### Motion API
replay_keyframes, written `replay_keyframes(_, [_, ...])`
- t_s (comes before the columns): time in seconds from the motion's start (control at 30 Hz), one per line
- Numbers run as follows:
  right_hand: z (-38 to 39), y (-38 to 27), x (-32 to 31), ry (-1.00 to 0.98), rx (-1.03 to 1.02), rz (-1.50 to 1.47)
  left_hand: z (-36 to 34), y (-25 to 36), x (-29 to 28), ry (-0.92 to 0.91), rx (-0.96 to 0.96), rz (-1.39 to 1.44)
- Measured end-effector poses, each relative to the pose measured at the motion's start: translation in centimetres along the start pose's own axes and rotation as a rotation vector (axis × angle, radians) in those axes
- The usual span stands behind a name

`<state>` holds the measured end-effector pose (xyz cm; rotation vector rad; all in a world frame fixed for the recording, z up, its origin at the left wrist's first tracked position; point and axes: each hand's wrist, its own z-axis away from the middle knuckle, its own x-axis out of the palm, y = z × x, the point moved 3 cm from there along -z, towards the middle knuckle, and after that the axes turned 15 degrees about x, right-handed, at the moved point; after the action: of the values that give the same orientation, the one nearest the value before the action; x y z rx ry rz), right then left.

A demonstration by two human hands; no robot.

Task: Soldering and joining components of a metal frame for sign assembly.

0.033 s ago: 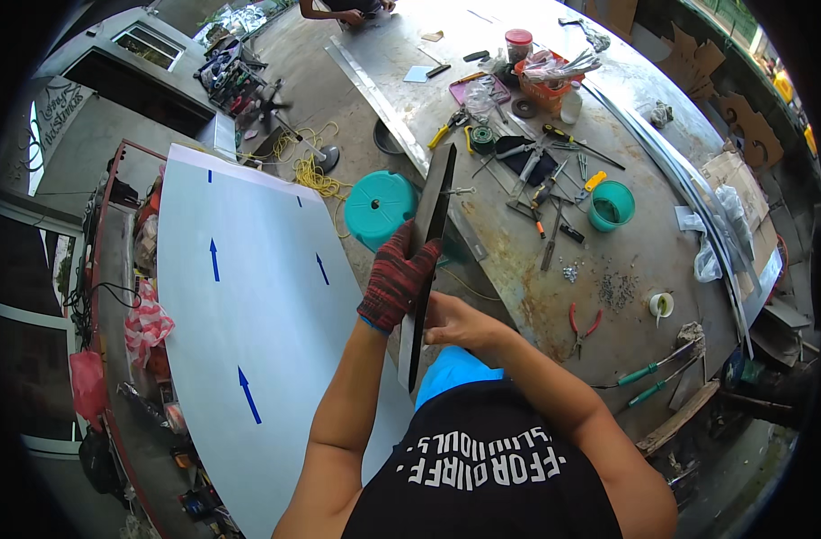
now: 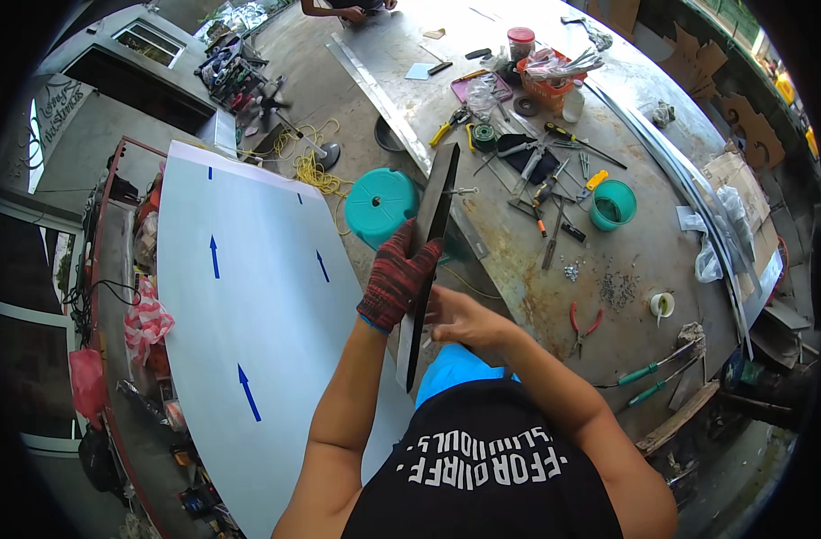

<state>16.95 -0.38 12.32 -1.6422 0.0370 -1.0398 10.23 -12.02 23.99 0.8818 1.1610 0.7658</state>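
Observation:
A long, narrow black metal-looking strip (image 2: 435,202) stands tilted in front of me, its pale lower end near my blue shorts. My left hand (image 2: 399,280), in a red and black knit glove, grips it around the middle. Bare and close to the strip's right side, my right hand (image 2: 464,318) has its fingers loosely apart; the fingertips are partly hidden by the strip, so contact there is unclear. A small bolt-like metal piece (image 2: 464,190) shows beside the strip's upper right edge.
A large pale sheet (image 2: 275,341) with blue arrows lies left. The worktable (image 2: 518,278) at right bears pliers (image 2: 583,328), a green cup (image 2: 612,205), a red basket (image 2: 547,90) and scattered fasteners (image 2: 619,289). A teal stool (image 2: 381,208) stands beyond my left hand. Another person's hand (image 2: 354,14) shows far off.
My right hand has drawn slightly away from the strip, and its fingers have loosened. My left hand keeps its grip, almost unmoved.

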Motion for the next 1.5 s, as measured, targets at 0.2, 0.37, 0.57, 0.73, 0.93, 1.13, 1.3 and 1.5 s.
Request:
replay_keyframes(0.2, [6.5, -8.2, -4.0, 0.891, -0.226, 0.523, 1.4, -1.2, -0.8, 0.071, 0.146, -0.117])
replay_keyframes(0.37, [7.1, -14.4, -2.7, 1.017, -0.350, 0.708, 1.9, 0.5, -0.9, -0.171, -0.007, -0.004])
replay_keyframes(0.57, [5.9, -15.0, -1.6, 1.001, -0.444, 0.915, 2.4, 0.4, -0.3, -0.227, 0.005, 0.062])
replay_keyframes(0.73, [5.8, -14.6, -1.3, 1.003, -0.527, 0.986, 2.8, -1.1, 0.0, -0.228, 0.033, 0.183])
replay_keyframes(0.93, [6.7, -14.1, 1.4, 0.949, -0.658, 1.173, 4.1, -4.0, 0.9, -0.185, 0.121, 0.411])
replay_keyframes(1.13, [6.3, -10.7, 2.1, 0.878, -0.633, 1.203, 6.3, -6.6, 0.6, -0.166, 0.073, 0.383])
replay_keyframes(1.3, [4.8, -6.8, 2.6, 0.761, -0.510, 1.165, 10.0, -9.7, -1.1, -0.127, -0.116, 0.313])
replay_keyframes(1.5, [2.5, -2.7, 3.6, 0.644, -0.387, 1.102, 14.2, -12.5, -2.2, -0.095, -0.364, 0.325])
